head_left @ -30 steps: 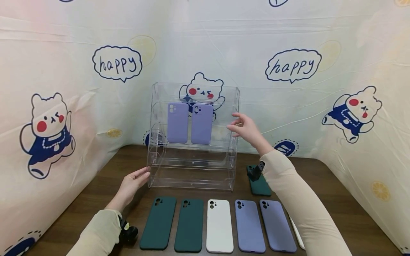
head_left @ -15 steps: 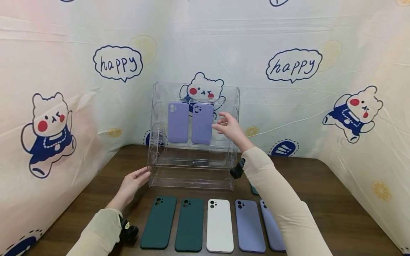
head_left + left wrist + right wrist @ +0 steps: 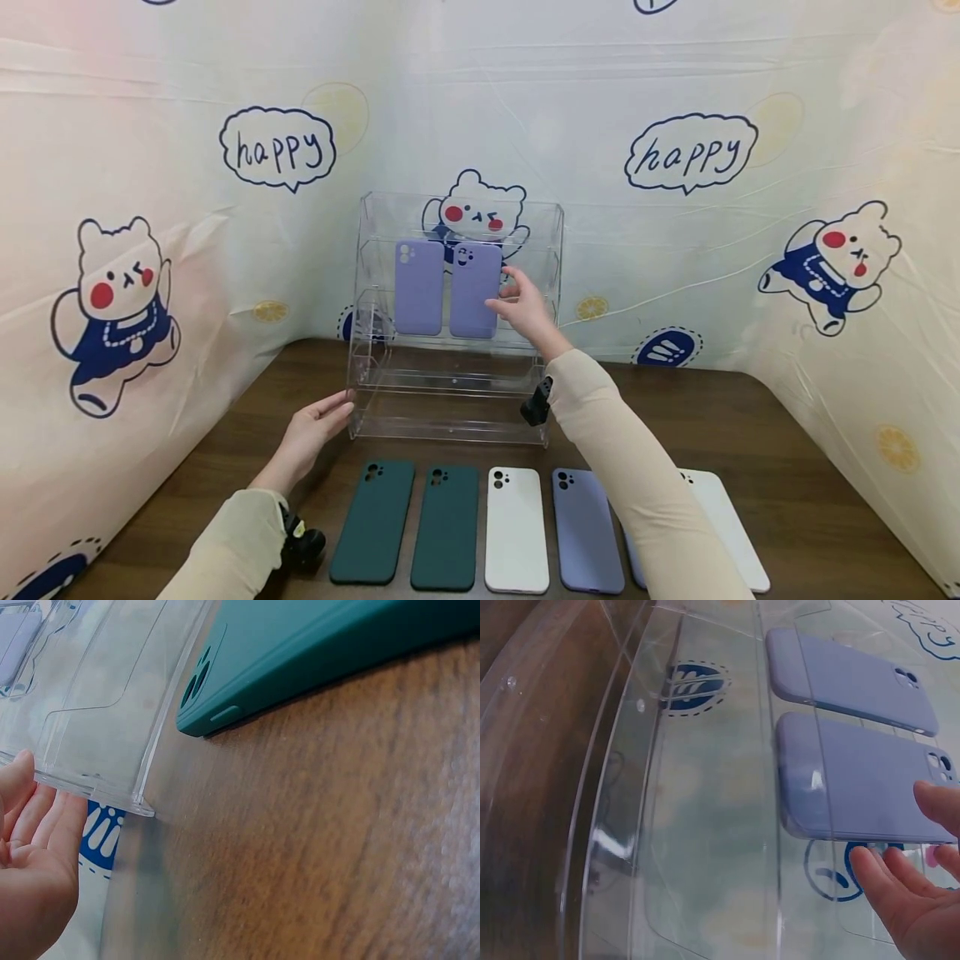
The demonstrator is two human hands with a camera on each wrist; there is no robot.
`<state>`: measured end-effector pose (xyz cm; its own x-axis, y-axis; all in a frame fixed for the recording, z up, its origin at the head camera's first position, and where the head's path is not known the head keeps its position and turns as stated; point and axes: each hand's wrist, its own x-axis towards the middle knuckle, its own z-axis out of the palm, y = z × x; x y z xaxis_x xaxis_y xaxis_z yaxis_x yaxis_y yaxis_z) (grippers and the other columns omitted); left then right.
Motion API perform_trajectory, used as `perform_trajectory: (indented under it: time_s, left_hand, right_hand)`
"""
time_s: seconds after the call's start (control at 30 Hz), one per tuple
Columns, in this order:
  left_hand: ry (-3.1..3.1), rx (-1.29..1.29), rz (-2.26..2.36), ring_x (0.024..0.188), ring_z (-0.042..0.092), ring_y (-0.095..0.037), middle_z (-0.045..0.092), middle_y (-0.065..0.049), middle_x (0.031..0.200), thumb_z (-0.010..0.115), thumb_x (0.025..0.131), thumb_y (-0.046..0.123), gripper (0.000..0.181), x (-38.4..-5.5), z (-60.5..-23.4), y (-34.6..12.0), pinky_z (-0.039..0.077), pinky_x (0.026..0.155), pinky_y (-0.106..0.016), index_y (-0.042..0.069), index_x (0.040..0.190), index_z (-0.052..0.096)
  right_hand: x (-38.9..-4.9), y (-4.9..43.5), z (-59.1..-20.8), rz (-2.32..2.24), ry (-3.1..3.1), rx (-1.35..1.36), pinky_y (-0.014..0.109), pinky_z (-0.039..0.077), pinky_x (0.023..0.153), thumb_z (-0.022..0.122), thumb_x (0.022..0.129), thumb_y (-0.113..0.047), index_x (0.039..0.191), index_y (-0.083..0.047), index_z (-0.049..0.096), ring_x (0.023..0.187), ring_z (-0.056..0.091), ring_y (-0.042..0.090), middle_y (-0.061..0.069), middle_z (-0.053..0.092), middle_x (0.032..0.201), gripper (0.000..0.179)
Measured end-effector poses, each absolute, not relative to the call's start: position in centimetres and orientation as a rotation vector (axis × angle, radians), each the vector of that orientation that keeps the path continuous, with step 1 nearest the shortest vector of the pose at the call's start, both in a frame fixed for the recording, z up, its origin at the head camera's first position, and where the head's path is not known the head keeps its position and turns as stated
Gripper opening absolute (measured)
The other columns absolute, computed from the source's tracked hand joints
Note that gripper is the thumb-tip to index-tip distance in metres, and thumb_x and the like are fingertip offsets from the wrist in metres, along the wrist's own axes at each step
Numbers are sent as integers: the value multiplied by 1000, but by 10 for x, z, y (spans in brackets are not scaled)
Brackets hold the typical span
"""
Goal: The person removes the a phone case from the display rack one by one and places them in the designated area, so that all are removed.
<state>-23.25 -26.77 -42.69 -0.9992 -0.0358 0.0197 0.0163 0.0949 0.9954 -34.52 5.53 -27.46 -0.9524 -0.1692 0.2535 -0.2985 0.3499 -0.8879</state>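
Note:
A clear acrylic tiered stand (image 3: 450, 387) stands on the table. Two lilac phone cases lean upright on one of its upper tiers. At the right one (image 3: 471, 304) is my right hand (image 3: 525, 310), its thumb overlapping the front face and its fingers at the right edge; the right wrist view shows the thumb (image 3: 937, 802) and fingers spread apart around that edge. The left lilac case (image 3: 418, 287) stands beside it. Low on the stand's left side, my left hand (image 3: 303, 437) touches the panel with fairly straight fingers, thumb tip at its edge in the left wrist view.
In front of the stand lies a row of phone cases: two green ones (image 3: 372, 525), a white one (image 3: 517, 533), and lilac ones (image 3: 585, 533) partly under the right sleeve. Another white case (image 3: 727, 529) lies further right. A printed cloth (image 3: 585, 100) surrounds the table.
My right hand has moved left from the stand's right side to the right lilac case, and its forearm now covers different cases. The left hand stays at the stand.

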Motion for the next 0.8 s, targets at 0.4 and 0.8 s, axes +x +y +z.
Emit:
perform_trajectory:
  time_s: [0.4,0.8]
  left_hand:
    - [-2290,7,-2094,127,34,-26,32,-18,143,52,95,23,56,-232,-427,-268,38,97,-30,-5,140,31]
    - [-2289,14,-2090,127,34,-27,32,-18,143,51,96,21,54,-230,-425,-267,38,97,-30,-5,140,32]
  right_hand:
    - [-349,48,-286,1680,-2384,350,34,54,70,64,87,-9,133,-10,41,86,57,23,11,55,105,51]
    - [-351,47,-294,1702,-2289,393,34,54,65,63,86,-1,108,-4,52,76,58,22,13,58,93,25]
